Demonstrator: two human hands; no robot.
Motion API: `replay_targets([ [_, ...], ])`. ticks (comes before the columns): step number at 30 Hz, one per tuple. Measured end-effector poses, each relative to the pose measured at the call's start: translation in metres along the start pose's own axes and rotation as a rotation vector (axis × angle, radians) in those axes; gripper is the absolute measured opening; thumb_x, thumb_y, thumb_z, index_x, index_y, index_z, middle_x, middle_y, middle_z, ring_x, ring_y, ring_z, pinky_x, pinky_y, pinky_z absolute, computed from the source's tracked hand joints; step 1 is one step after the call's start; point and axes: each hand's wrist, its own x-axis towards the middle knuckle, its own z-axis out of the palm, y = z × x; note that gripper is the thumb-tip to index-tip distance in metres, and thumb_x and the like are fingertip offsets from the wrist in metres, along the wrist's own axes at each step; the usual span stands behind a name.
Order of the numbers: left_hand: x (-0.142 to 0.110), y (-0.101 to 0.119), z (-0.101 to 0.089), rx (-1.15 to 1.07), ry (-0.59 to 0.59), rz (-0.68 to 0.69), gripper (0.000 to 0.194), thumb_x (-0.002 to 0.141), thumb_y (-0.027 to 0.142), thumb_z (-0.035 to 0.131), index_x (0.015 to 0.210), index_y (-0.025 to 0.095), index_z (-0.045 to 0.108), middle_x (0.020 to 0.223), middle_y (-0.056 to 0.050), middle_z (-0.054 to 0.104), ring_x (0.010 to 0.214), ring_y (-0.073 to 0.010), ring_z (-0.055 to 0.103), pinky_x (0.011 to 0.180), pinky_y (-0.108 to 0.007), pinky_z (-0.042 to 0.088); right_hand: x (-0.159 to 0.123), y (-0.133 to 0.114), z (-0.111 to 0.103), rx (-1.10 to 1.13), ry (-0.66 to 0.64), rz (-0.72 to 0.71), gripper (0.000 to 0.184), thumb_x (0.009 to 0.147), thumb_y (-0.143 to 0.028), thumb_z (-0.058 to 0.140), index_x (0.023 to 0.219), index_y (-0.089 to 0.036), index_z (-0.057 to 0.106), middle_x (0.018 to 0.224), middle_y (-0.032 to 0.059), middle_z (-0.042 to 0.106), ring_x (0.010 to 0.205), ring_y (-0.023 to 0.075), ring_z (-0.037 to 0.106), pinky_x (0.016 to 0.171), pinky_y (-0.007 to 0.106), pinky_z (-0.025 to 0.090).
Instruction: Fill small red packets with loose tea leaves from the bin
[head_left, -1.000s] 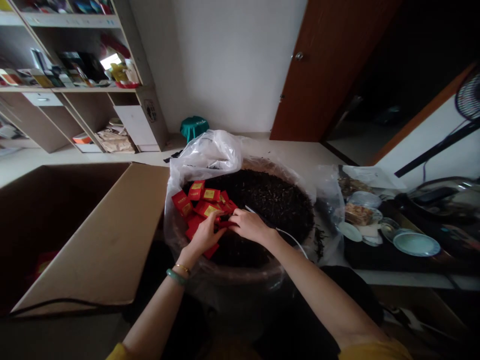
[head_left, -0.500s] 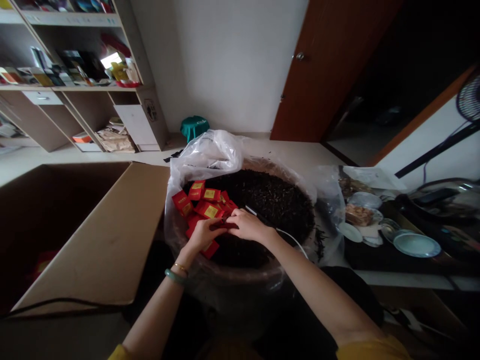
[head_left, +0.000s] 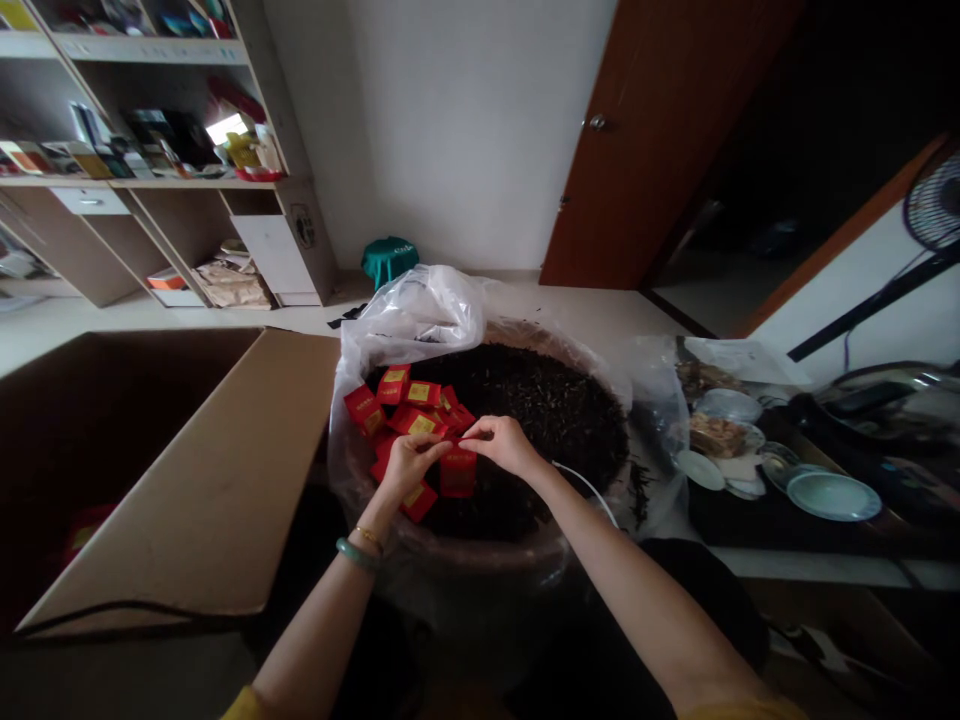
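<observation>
Both hands pinch the top edge of a small red packet (head_left: 458, 474), one at each corner, and it hangs flat side toward me. My left hand (head_left: 411, 460) closes thumb and fingers on the left corner. On the right corner my right hand (head_left: 504, 443) does the same. Behind and left of the packet lies a heap of red packets (head_left: 418, 420) with yellow labels. They rest on dark, loose dried leaves (head_left: 555, 400), which look like tea, in a large round container lined with a clear plastic bag (head_left: 427, 315).
An open cardboard box (head_left: 217, 480) stands at the left, with something red inside. A white cord (head_left: 589, 482) runs over the container's right rim. Dishes (head_left: 832, 492) and a plastic bag crowd a low table at the right. Shelves (head_left: 150, 180) and a door (head_left: 645, 130) stand behind.
My hands have drawn slightly apart along the packet's top edge. The packet, earlier mostly covered by my fingers, now shows its red face below them.
</observation>
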Motion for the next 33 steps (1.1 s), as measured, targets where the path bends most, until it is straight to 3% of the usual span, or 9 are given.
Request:
replay_targets([
  [6,-0.003,-0.001,0.013,-0.256,0.012,-0.073,0.034,0.058,0.041,0.079,0.075,0.014,0.066,0.071,-0.001,0.069,0.066,-0.0135,0.062,0.062,-0.022,0.047,0.003,0.008,0.006,0.09,0.044,0.018,0.012,0.07,-0.029,0.073,0.071,-0.017,0.073,0.075,0.0039,0.073,0.072,0.0174,0.065,0.073,0.027,0.048],
  [12,-0.006,-0.002,0.024,-0.431,-0.276,-0.359,0.053,0.05,0.033,0.087,0.093,0.011,0.064,0.079,-0.005,0.072,0.067,-0.0179,0.068,0.067,-0.029,0.053,0.006,0.017,0.015,0.115,0.117,0.063,0.011,0.073,-0.027,0.07,0.072,-0.017,0.071,0.076,0.004,0.071,0.074,0.0175,0.065,0.073,0.029,0.05],
  [17,-0.003,-0.009,0.026,-0.444,-0.219,-0.324,0.051,0.048,0.032,0.087,0.089,0.01,0.067,0.074,-0.004,0.072,0.063,-0.0161,0.067,0.067,-0.028,0.053,0.003,0.014,0.011,0.044,0.156,-0.032,0.011,0.076,-0.024,0.066,0.085,-0.017,0.068,0.089,0.0047,0.066,0.075,0.0148,0.062,0.067,0.027,0.051],
  [20,0.0,-0.014,0.024,-0.436,-0.202,-0.311,0.05,0.048,0.034,0.087,0.088,0.01,0.068,0.074,-0.004,0.072,0.063,-0.0164,0.067,0.067,-0.029,0.053,0.003,0.011,0.0,-0.034,0.085,-0.115,0.015,0.076,-0.022,0.067,0.09,-0.019,0.067,0.095,0.0049,0.062,0.081,0.015,0.061,0.065,0.025,0.05],
  [27,0.001,-0.015,0.024,-0.345,-0.238,-0.252,0.049,0.045,0.035,0.087,0.082,0.009,0.068,0.068,-0.003,0.07,0.058,-0.0132,0.063,0.06,-0.023,0.049,0.013,0.0,-0.019,-0.347,-0.2,-0.17,0.015,0.072,-0.025,0.074,0.083,-0.016,0.07,0.087,0.0049,0.065,0.085,0.0172,0.058,0.077,0.028,0.044],
  [33,0.0,-0.014,0.025,-0.267,-0.277,-0.207,0.046,0.047,0.039,0.085,0.078,0.01,0.068,0.065,-0.002,0.068,0.055,-0.0115,0.059,0.055,-0.021,0.045,0.02,-0.003,-0.013,-0.478,-0.437,-0.047,0.027,0.081,-0.039,0.065,0.068,-0.015,0.069,0.072,0.0029,0.064,0.063,0.0125,0.054,0.059,0.022,0.035],
])
